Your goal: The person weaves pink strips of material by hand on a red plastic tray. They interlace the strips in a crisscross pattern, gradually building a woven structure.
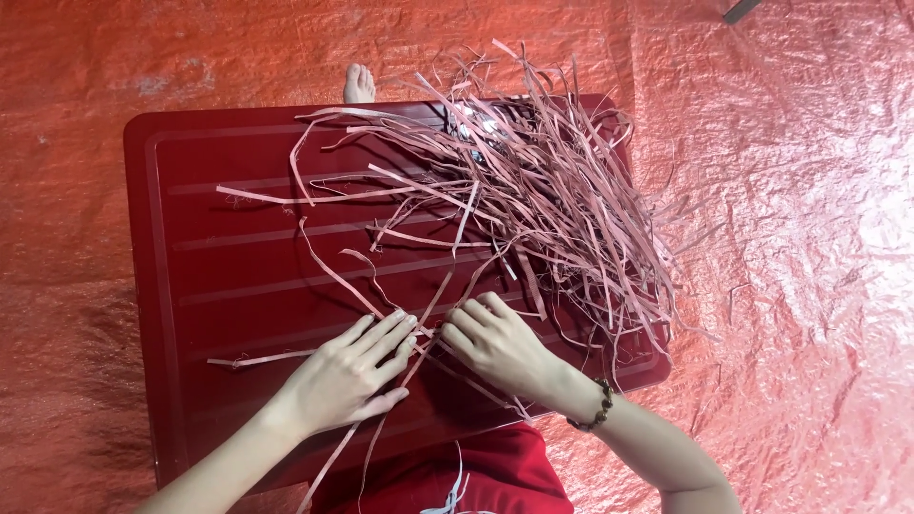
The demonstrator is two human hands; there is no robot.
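Note:
A dark red ribbed plastic tabletop [228, 266] carries a tangled heap of thin pink strips [552, 190] on its right half, with loose strips trailing left. My left hand [347, 376] lies flat with fingers stretched over a few strips near the front edge. My right hand [495, 345], with a bead bracelet on the wrist, has its fingers curled and pinching strips where they cross between both hands. One long pink strip [343, 447] runs from the hands down over the table's front edge.
A red-orange woven plastic sheet [790, 238] covers the floor all around. A bare foot [359, 84] shows behind the table's far edge. My red garment [457, 476] is at the bottom. A dark object [741, 9] pokes in at the top right.

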